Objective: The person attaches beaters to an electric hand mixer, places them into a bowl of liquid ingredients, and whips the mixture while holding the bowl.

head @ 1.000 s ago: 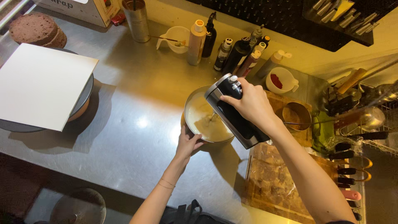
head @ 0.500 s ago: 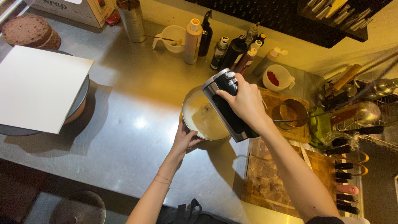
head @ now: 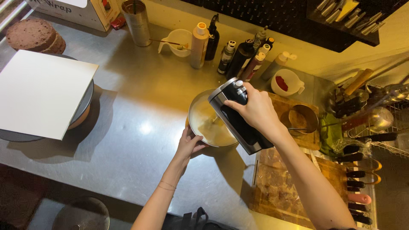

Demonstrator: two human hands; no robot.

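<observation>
Right hand (head: pixel 255 111) is wrapped around the handle of the black hand mixer (head: pixel 238 117), held tilted over the metal mixing bowl (head: pixel 211 119). The beaters are down in pale batter; they show only as a blur. Left hand (head: pixel 189 145) pinches the bowl's near rim. The bowl stands mid-bench (head: pixel 140 127), below a row of bottles (head: pixel 238 55). Compared with a second ago, the grips and bowl position are unchanged; the mixing continues. A cake turntable carrying a white board (head: pixel 40 93) sits well apart to the left.
</observation>
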